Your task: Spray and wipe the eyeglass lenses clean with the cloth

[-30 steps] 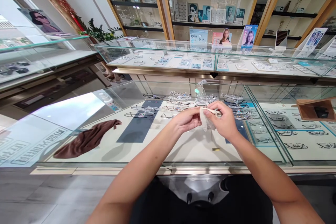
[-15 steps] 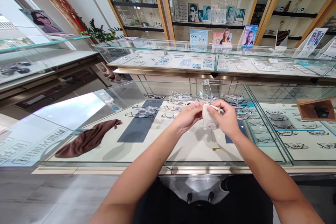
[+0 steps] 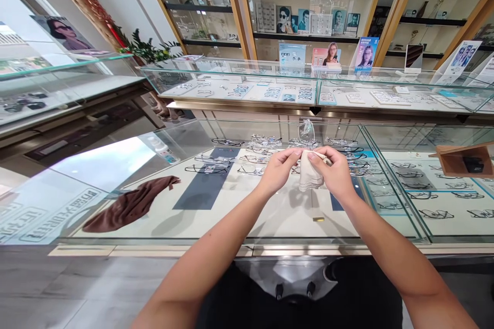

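Observation:
A pair of eyeglasses (image 3: 306, 132) with a thin, light frame is raised over the glass counter; one rim shows beyond my fingers. A cream cleaning cloth (image 3: 310, 177) with a scalloped edge hangs down between my hands. The fingers of my left hand (image 3: 280, 167) are pinched at the eyeglasses by the cloth's upper left, and its exact grip is partly hidden. My right hand (image 3: 335, 169) pinches the cloth between thumb and fingers, folded over part of the eyeglasses. On the counter's left lies a crumpled brown cloth (image 3: 131, 204).
Beneath my hands is a glass display counter (image 3: 227, 240) holding rows of eyeglasses. A small gold tag (image 3: 318, 219) lies near its front. To the right stands a wooden box (image 3: 463, 160), to the left a white bottle (image 3: 162, 148). Another display case (image 3: 239, 100) runs behind.
The eyeglasses' rim has turned and shows more fully above my fingers. The cloth hangs a little wider and further right, and my left hand has shifted slightly right.

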`<action>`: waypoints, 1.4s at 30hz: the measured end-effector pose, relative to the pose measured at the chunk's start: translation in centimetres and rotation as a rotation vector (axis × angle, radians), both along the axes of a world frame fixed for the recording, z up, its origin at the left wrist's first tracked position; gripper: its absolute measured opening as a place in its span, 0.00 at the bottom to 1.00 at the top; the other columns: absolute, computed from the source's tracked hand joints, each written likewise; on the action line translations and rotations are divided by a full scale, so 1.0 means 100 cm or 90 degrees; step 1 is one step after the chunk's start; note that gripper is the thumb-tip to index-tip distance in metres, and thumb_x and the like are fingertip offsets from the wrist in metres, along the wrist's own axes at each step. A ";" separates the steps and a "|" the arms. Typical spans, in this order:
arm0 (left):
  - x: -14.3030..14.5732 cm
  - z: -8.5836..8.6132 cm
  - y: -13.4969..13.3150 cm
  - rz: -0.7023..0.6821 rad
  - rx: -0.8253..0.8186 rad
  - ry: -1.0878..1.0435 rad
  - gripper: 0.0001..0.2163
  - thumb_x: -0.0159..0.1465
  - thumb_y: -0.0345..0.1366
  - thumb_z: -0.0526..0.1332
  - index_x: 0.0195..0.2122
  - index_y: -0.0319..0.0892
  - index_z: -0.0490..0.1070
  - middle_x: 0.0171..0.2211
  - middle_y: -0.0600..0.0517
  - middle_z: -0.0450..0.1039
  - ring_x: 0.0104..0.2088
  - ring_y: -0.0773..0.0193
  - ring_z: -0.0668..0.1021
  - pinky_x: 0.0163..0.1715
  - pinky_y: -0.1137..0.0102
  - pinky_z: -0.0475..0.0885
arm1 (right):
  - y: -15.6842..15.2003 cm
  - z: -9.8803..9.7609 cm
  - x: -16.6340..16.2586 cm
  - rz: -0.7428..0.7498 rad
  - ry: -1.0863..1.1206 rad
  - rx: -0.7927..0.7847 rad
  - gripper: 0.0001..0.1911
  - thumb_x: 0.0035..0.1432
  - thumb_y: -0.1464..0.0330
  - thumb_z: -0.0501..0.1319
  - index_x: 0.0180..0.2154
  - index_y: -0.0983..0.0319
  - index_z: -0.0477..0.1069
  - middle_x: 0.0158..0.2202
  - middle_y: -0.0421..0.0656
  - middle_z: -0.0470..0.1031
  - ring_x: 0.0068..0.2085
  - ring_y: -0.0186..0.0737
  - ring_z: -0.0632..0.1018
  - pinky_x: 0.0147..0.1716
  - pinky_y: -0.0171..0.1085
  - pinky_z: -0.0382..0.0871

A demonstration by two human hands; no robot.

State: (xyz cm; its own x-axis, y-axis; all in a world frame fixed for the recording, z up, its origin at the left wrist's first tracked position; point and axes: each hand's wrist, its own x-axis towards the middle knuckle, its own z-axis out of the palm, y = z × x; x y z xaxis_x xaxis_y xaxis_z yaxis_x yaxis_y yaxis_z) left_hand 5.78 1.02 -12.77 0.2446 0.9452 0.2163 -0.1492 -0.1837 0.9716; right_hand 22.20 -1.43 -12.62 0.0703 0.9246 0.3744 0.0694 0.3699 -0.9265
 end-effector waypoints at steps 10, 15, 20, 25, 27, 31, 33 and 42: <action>-0.002 0.001 -0.001 0.011 0.084 0.023 0.14 0.62 0.49 0.69 0.35 0.43 0.82 0.37 0.49 0.80 0.39 0.59 0.76 0.45 0.67 0.70 | -0.004 0.005 0.000 -0.003 0.000 -0.011 0.22 0.53 0.47 0.73 0.29 0.58 0.75 0.29 0.40 0.79 0.30 0.38 0.74 0.33 0.39 0.71; -0.003 0.003 -0.002 -0.015 0.052 0.009 0.13 0.60 0.46 0.71 0.36 0.42 0.78 0.33 0.52 0.76 0.37 0.62 0.74 0.40 0.69 0.69 | -0.006 0.004 -0.003 -0.014 -0.018 0.000 0.21 0.54 0.48 0.72 0.29 0.59 0.76 0.29 0.40 0.79 0.30 0.38 0.74 0.32 0.38 0.69; -0.004 0.003 -0.001 -0.047 0.035 0.003 0.16 0.57 0.47 0.74 0.36 0.42 0.73 0.35 0.53 0.73 0.34 0.66 0.73 0.36 0.71 0.68 | -0.006 0.002 -0.004 -0.019 -0.036 0.030 0.20 0.56 0.49 0.71 0.30 0.59 0.76 0.35 0.43 0.82 0.37 0.41 0.79 0.40 0.41 0.72; -0.003 -0.002 0.001 -0.103 0.000 -0.005 0.21 0.56 0.52 0.75 0.37 0.41 0.71 0.32 0.54 0.71 0.33 0.66 0.72 0.34 0.72 0.67 | -0.004 0.001 -0.003 -0.030 -0.025 0.036 0.20 0.56 0.49 0.71 0.30 0.59 0.76 0.41 0.46 0.83 0.43 0.45 0.81 0.47 0.43 0.73; -0.002 -0.004 0.000 -0.138 0.003 0.013 0.22 0.58 0.54 0.73 0.38 0.40 0.73 0.28 0.55 0.69 0.29 0.68 0.69 0.31 0.72 0.65 | -0.004 0.001 -0.003 -0.035 -0.017 0.035 0.20 0.56 0.49 0.71 0.30 0.59 0.76 0.41 0.46 0.83 0.44 0.45 0.81 0.49 0.44 0.73; 0.000 -0.005 -0.003 -0.168 0.035 0.041 0.24 0.61 0.58 0.70 0.35 0.38 0.75 0.23 0.57 0.63 0.25 0.70 0.63 0.26 0.72 0.58 | -0.003 0.001 -0.003 -0.019 0.015 0.030 0.19 0.55 0.50 0.72 0.29 0.58 0.75 0.40 0.44 0.82 0.45 0.45 0.80 0.50 0.43 0.72; 0.001 -0.005 -0.005 -0.176 0.025 0.033 0.24 0.61 0.58 0.69 0.36 0.38 0.75 0.22 0.57 0.64 0.24 0.71 0.62 0.25 0.72 0.57 | -0.002 0.001 -0.002 0.000 0.059 -0.007 0.17 0.57 0.51 0.70 0.32 0.57 0.76 0.39 0.43 0.81 0.43 0.44 0.79 0.47 0.42 0.73; 0.012 -0.014 -0.014 -0.033 0.045 0.021 0.28 0.59 0.60 0.70 0.45 0.38 0.76 0.35 0.50 0.77 0.33 0.64 0.74 0.36 0.71 0.71 | 0.004 0.000 -0.001 0.102 0.179 -0.069 0.13 0.49 0.55 0.76 0.26 0.56 0.79 0.35 0.39 0.79 0.41 0.41 0.77 0.47 0.40 0.71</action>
